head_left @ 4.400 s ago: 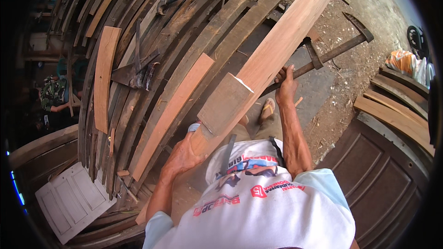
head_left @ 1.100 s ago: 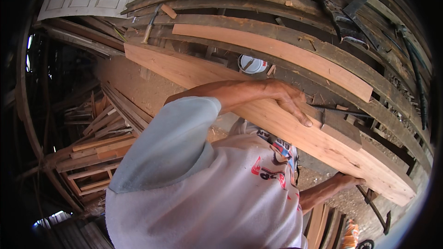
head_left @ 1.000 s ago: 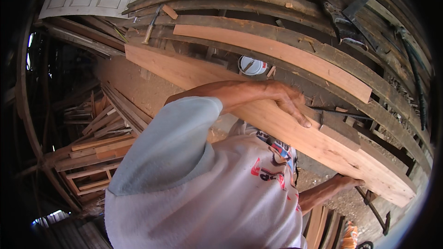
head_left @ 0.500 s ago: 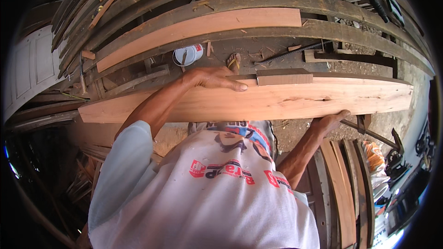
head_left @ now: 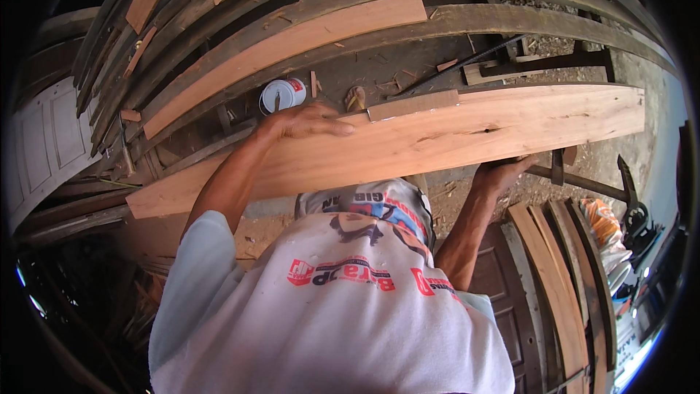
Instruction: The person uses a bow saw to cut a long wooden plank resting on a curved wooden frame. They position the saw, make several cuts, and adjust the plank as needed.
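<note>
A long pale wooden plank [head_left: 430,135] spans the view in front of my body, its right end higher than its left. My left hand [head_left: 312,121] grips its upper edge, thumb on the near face and fingers hidden behind. At the lower edge, my right hand [head_left: 504,174] holds the plank from below; its fingers are partly hidden. A short brown wood block [head_left: 413,106] lies along the upper edge. Beside my right hand a dark metal bar [head_left: 594,182] with a crosspiece and hooked end sticks out to the right; whether the hand holds it too, I cannot tell.
Long weathered beams [head_left: 496,22] cross the far side, with a reddish board [head_left: 284,58] on them. A white bucket [head_left: 283,95] and my sandalled foot [head_left: 355,98] show behind the plank. Several boards [head_left: 552,284] lean at the right. A white panelled door [head_left: 47,142] stands left.
The plank has tilted: its right end has risen and its left end has dropped. Both hands have moved with it, and the dark bar has swung upward. The whole view has shifted slightly.
</note>
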The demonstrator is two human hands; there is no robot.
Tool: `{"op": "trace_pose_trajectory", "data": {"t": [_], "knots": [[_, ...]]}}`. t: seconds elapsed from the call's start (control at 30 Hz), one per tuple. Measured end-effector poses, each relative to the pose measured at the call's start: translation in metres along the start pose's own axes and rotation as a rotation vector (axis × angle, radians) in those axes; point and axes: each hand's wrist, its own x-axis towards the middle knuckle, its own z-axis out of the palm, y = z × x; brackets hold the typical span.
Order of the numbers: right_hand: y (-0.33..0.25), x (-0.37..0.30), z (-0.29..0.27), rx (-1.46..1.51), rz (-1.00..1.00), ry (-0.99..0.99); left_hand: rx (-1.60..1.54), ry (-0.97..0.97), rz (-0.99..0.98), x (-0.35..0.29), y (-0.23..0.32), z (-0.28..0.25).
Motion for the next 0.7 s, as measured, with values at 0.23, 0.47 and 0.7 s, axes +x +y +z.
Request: {"op": "trace_pose_trajectory", "data": {"t": [0.23, 0.47, 0.7], "knots": [[0.01, 0.021, -0.075, 0.128, 0.214, -0.019, 0.108, 0.835, 0.243, -0.026, 0.008, 0.045], [-0.019, -0.006, -0.099, 0.114, 0.218, -0.032, 0.064, 1.184, 0.655, -0.07, 0.061, 0.144], [-0.024, -0.027, -0.12, 0.044, 0.072, -0.246, 0.072, 0.919, 0.644, -0.046, 0.064, 0.244]]}}
